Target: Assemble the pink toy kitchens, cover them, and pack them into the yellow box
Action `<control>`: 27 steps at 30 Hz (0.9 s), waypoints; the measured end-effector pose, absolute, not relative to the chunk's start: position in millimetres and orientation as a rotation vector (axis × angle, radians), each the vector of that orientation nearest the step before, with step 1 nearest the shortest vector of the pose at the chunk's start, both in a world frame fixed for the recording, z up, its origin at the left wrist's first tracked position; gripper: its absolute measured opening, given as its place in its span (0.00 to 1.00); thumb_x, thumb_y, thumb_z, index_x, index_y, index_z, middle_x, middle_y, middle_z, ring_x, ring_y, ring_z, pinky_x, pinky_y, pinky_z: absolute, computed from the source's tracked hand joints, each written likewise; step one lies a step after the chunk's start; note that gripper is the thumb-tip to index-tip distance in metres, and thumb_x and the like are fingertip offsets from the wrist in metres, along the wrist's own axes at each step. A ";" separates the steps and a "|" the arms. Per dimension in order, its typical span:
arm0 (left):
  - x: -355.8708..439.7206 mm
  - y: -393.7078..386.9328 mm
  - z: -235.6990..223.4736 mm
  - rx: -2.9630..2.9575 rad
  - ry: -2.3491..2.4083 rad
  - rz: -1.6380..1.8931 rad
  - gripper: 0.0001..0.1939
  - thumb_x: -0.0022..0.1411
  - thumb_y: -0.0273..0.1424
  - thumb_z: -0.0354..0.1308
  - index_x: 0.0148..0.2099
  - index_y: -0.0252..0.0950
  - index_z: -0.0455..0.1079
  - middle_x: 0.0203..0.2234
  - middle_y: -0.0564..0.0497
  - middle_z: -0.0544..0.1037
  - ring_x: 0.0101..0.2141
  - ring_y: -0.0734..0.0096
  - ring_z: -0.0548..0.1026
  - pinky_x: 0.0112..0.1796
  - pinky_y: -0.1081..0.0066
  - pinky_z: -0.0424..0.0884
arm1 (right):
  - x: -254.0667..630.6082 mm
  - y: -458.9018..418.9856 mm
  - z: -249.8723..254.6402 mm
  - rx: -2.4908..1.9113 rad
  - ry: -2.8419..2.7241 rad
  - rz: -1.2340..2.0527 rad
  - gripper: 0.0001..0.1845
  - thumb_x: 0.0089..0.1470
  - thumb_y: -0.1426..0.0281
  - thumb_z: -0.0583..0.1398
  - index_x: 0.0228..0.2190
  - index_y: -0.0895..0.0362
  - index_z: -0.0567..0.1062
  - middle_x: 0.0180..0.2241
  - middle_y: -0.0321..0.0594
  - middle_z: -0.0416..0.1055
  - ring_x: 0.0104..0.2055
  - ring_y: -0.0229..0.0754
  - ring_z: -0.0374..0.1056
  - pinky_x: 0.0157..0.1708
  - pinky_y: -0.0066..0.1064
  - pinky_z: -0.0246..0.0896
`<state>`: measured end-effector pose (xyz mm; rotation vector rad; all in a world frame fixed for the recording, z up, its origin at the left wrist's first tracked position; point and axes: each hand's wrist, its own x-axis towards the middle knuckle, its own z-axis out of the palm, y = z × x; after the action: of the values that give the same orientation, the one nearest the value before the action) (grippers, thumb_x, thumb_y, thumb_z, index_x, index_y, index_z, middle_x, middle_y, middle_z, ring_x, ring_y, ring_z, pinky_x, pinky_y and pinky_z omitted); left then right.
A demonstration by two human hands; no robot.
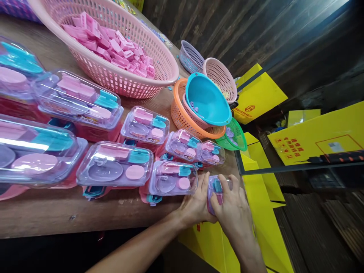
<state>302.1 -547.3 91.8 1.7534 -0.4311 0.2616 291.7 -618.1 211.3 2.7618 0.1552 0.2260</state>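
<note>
- Brown wooden table (57, 218) below a dark, streaked wall (227, 22); yellow cartons (321, 136) stand past its right end.
- Left arm reaches in from the lower left, nearly straight, its hand (196, 201) against the left side of the small box (216, 191), fingers pointing away from the body.
- Right arm rises from the bottom, its hand (234, 212) arched over the box's right part, fingers bent and spread.
- Both hands grip that one box between them, at the table's right end, just beside the row of lidded boxes (115, 165).
- Its teal and purple parts face the camera; the hands cover much of it, so its long axis cannot be told. The lidded boxes lie with long axes roughly left to right.
- Beyond them: the big pink basket (99, 72) of pink blocks (113, 45), the orange basket (176, 104) with the blue bowl (209, 100) over it, and the green basket (241, 138).
</note>
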 end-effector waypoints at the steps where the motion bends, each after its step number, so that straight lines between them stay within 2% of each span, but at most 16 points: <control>1: 302.3 -547.7 91.7 1.748 -0.437 0.259 0.66 0.30 0.44 0.67 0.65 0.27 0.35 0.57 0.33 0.56 0.58 0.44 0.54 0.56 0.48 0.53 | 291.6 -618.1 211.5 2.767 0.165 0.218 0.25 0.49 0.66 0.55 0.51 0.52 0.65 0.53 0.50 0.57 0.43 0.54 0.63 0.37 0.44 0.62; 7: 303.3 -547.3 90.9 1.755 -0.443 0.224 0.65 0.31 0.47 0.67 0.65 0.26 0.36 0.57 0.32 0.55 0.58 0.44 0.54 0.57 0.48 0.51 | 293.5 -615.5 211.2 2.726 0.171 0.222 0.24 0.49 0.65 0.55 0.50 0.51 0.65 0.53 0.50 0.56 0.43 0.55 0.62 0.34 0.43 0.62; 11: 303.1 -547.3 88.8 1.746 -0.450 0.232 0.63 0.33 0.45 0.66 0.65 0.27 0.36 0.58 0.33 0.55 0.58 0.45 0.53 0.57 0.49 0.52 | 294.0 -612.4 212.4 2.643 0.212 0.211 0.26 0.49 0.65 0.55 0.51 0.52 0.65 0.54 0.51 0.56 0.40 0.54 0.62 0.33 0.42 0.61; 19: 303.3 -547.9 87.4 1.744 -0.449 0.278 0.53 0.43 0.41 0.61 0.64 0.28 0.38 0.57 0.35 0.56 0.58 0.50 0.54 0.57 0.51 0.53 | 288.4 -593.6 215.1 2.436 0.177 0.170 0.24 0.53 0.67 0.53 0.53 0.47 0.63 0.56 0.49 0.54 0.39 0.51 0.60 0.33 0.40 0.58; 24: 304.2 -548.5 86.3 1.736 -0.457 0.276 0.59 0.36 0.45 0.64 0.64 0.26 0.40 0.57 0.33 0.57 0.57 0.46 0.55 0.57 0.50 0.52 | 290.5 -598.3 215.7 2.454 0.182 0.136 0.24 0.53 0.65 0.53 0.53 0.49 0.63 0.56 0.49 0.54 0.39 0.52 0.60 0.33 0.39 0.58; 27: 304.2 -548.7 86.4 1.734 -0.453 0.280 0.58 0.36 0.44 0.64 0.63 0.26 0.41 0.56 0.33 0.58 0.56 0.45 0.56 0.56 0.49 0.52 | 292.8 -600.5 215.2 2.480 0.182 0.120 0.24 0.53 0.65 0.53 0.53 0.50 0.63 0.56 0.49 0.54 0.39 0.51 0.60 0.33 0.40 0.58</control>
<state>304.2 -548.7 86.4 1.7343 -0.4532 0.2801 292.8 -600.5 215.2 2.4798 0.1824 0.1200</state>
